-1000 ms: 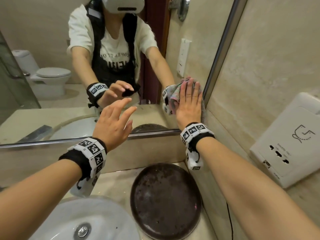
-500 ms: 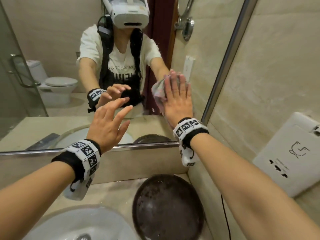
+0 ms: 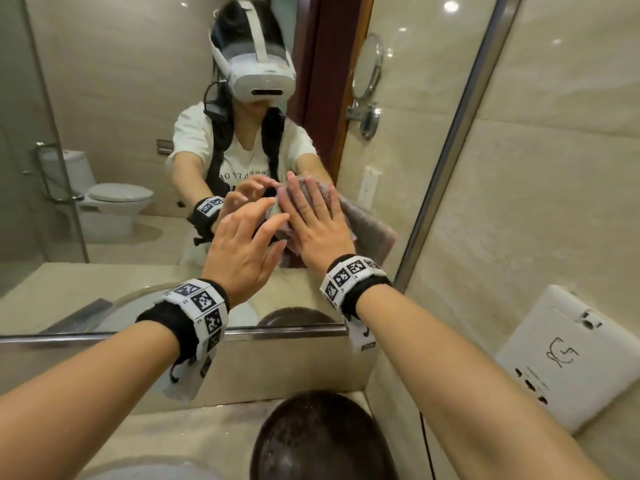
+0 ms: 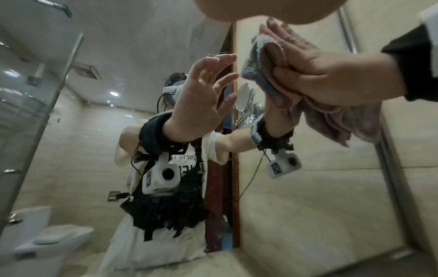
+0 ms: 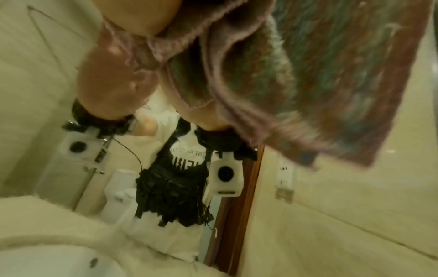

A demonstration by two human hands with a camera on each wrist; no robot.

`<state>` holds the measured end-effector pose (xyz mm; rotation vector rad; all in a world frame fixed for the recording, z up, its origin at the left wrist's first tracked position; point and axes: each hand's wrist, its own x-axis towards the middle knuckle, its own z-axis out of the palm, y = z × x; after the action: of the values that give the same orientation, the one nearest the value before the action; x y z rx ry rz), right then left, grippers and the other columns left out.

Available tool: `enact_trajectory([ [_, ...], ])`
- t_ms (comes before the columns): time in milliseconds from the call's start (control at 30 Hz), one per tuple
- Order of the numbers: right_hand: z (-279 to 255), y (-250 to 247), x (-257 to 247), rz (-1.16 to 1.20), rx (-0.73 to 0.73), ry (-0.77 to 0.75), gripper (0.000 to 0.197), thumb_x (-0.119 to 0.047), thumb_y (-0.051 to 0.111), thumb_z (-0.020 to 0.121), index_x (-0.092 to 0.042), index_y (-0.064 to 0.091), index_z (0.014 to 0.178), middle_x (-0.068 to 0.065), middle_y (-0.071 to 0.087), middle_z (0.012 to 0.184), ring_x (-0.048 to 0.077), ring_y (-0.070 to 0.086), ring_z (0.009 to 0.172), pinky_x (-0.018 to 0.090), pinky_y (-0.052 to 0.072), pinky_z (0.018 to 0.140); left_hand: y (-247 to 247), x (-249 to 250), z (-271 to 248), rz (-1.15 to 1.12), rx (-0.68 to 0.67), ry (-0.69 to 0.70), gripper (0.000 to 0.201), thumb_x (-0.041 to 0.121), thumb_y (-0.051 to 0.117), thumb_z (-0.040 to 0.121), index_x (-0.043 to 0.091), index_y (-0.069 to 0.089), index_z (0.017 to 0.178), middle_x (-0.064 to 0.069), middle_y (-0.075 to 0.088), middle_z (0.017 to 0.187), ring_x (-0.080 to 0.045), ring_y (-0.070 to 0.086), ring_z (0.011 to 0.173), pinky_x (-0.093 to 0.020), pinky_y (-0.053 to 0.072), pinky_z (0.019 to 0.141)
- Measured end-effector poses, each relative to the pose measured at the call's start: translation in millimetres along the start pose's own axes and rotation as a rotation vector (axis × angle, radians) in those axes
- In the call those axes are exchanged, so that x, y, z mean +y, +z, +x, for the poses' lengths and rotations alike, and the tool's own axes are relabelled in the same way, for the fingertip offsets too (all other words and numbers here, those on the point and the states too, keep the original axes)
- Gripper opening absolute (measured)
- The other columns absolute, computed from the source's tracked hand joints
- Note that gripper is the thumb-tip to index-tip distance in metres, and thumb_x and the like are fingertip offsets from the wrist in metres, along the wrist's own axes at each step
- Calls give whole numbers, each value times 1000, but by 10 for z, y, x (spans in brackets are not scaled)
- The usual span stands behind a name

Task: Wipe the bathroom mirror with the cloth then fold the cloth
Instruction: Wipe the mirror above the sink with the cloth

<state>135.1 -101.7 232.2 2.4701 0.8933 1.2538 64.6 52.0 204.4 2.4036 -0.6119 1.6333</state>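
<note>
The bathroom mirror (image 3: 121,98) fills the wall ahead. My right hand (image 3: 311,216) lies flat with straight fingers and presses a pinkish-grey cloth (image 3: 369,230) against the glass; a loose part of the cloth hangs to the right of the palm. The left wrist view shows the right hand (image 4: 320,75) from the side, the cloth (image 4: 258,73) squeezed between palm and mirror. In the blurred right wrist view the cloth (image 5: 308,84) hangs below the palm. My left hand (image 3: 249,237) hovers just left of the right one, fingers spread, holding nothing, close to the glass.
A dark round tray (image 3: 318,441) sits on the counter below the mirror, beside a white basin (image 3: 145,474). A white socket panel (image 3: 561,362) is on the right wall. The mirror's metal frame (image 3: 450,157) runs up the right side.
My right hand has slid the cloth left and upward from the mirror's right edge. My left hand has risen and now sits close beside the right one. The head view has tilted up.
</note>
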Motion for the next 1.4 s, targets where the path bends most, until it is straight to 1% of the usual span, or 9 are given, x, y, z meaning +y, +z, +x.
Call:
enact_trajectory([
  [67,39,-55,23,-13,-21,-14,59,-48,4,98,-17,15,147,5,25,155,27,0,145,46,-4,116,-29,-22,61,-8,28,-9,40,31,44,91,14,41,127,-12,37,133,-29,40,121,-44,35,98],
  [167,111,-159,249,3,8,102,61,-43,29,98,-18,6,149,6,13,158,26,-6,146,48,-4,116,-76,-75,189,-5,72,-21,38,30,44,92,14,43,126,-13,39,133,-29,41,120,-44,36,98],
  [333,458,-456,747,115,99,797,74,-54,-13,87,-15,0,149,6,0,158,26,-1,146,47,-5,116,-156,-89,417,17,101,-12,39,31,44,91,13,45,126,-13,38,133,-29,40,117,-41,31,96],
  [400,542,-496,783,139,112,924,73,-54,-4,89,-15,2,149,6,2,158,26,1,146,49,5,118,-183,-49,474,23,117,-15,39,31,44,91,14,45,125,-13,39,133,-29,40,116,-40,31,96],
  [500,568,-589,696,101,120,847,68,-48,7,92,-10,6,149,12,6,157,32,5,145,53,10,117,-239,-23,562,6,131,-13,38,31,45,91,14,46,125,-16,43,132,-29,40,117,-41,32,97],
  [600,521,-581,532,113,27,393,64,-43,15,97,-11,-9,147,13,-9,157,32,-11,144,47,-17,113,-297,-43,690,-17,146,-24,37,30,44,92,14,45,126,-17,44,133,-29,40,120,-42,34,99],
  [700,451,-571,395,23,2,92,68,-43,32,96,-12,0,148,12,8,157,29,1,144,43,-21,112,-341,-47,819,-13,153,-44,38,30,44,92,14,43,127,-18,44,134,-29,39,122,-43,35,99],
  [967,997,-1080,788,184,22,519,65,-44,20,99,-16,-11,148,6,-16,157,26,-17,144,49,-12,114,-424,-30,1186,17,179,-34,38,35,40,92,17,41,126,-15,42,135,-26,38,119,-38,30,97],
  [1400,1959,-1901,1227,281,100,631,71,-37,32,97,-13,-11,148,9,-17,157,30,-15,144,52,-2,117,-863,-160,2131,44,305,-155,35,30,45,91,14,46,122,-13,45,133,-26,40,118,-43,36,96],
])
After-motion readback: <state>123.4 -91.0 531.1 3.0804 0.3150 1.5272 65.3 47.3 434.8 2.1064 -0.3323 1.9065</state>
